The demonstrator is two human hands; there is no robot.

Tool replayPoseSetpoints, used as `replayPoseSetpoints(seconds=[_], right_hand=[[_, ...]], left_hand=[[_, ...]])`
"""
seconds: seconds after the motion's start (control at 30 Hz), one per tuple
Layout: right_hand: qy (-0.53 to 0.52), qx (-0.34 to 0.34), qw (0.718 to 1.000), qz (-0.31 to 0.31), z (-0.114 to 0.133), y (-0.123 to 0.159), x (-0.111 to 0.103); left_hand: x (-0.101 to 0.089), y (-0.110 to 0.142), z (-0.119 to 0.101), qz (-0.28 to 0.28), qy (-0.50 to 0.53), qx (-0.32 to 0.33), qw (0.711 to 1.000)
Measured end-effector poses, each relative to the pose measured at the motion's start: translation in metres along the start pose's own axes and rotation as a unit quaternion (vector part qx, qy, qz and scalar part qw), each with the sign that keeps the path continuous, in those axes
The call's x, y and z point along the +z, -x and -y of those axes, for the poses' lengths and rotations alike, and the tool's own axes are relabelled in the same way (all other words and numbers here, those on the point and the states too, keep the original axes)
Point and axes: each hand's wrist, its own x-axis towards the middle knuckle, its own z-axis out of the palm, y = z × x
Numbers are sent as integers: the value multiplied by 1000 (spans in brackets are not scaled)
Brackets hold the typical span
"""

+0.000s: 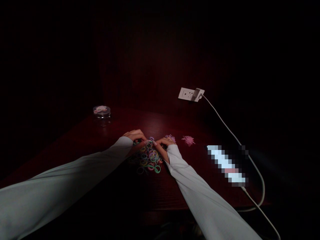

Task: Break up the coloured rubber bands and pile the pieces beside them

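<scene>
A heap of small colourful ring-shaped hair ties [151, 158], in green, purple, yellow and pink, lies on the dark red table. At its left edge is my left hand [137, 137], thumb and fingertips drawn together over the top of the heap. Facing it from the right is my right hand [163, 146], also bent into a pinch, its thumb tip close to the left one. Hair ties show right around both sets of fingertips. Whatever is between the fingers is too small and dim to make out. Long pale sleeves cover both arms.
Beside my right hand are a purple bunch [170, 137] and a pink pile [188, 140] of small pieces. A clear lidded jar [101, 111] stands back left. Right lies a lit, blurred-out phone [226, 165]. A white cable [225, 123] runs from the wall socket [186, 94].
</scene>
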Motion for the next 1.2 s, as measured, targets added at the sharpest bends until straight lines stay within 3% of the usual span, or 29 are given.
replayPoseSetpoints(seconds=[0.23, 0.6, 0.87, 1.2], right_hand=[[12, 1, 1000, -24, 3, -1, -1], [30, 9, 998, -62, 6, 0, -3], [25, -65, 995, -74, 1, 1, -8], [23, -62, 996, -67, 11, 3, -6]], left_hand=[[-1, 2, -8, -16, -72, 5, 997], [0, 2, -8, -9, -86, 10, 996], [-2, 0, -11, 3, 54, -5, 999], [1, -1, -9, -1, 76, -20, 997]])
